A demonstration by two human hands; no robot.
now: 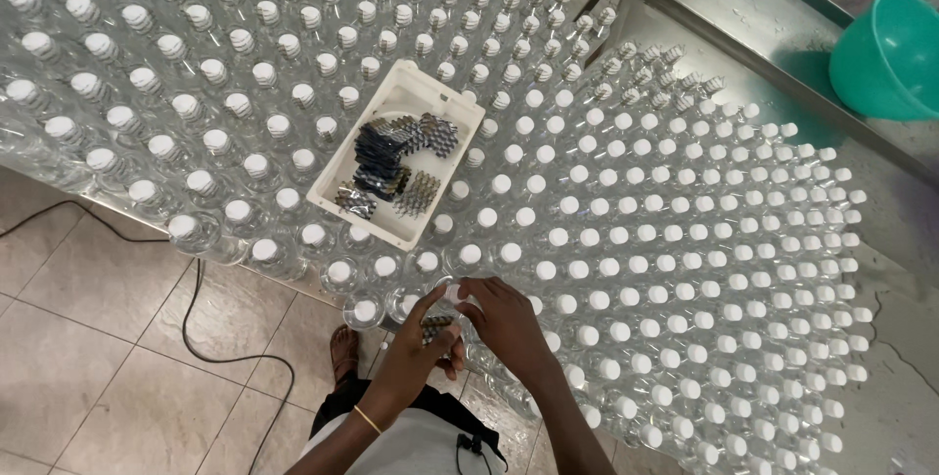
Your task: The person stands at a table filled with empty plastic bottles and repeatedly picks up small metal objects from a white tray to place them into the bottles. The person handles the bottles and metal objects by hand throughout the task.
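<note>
Both hands [460,323] closed on bottle cap [455,291]

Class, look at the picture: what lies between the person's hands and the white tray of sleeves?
In the head view, rows of white-capped clear bottles stand between the hands and the white tray.

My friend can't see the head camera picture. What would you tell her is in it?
Two hands, left hand and right hand, meet over a clear white-capped bottle among hundreds crowding a table. A white tray of small dark pieces rests on the bottles.
</note>
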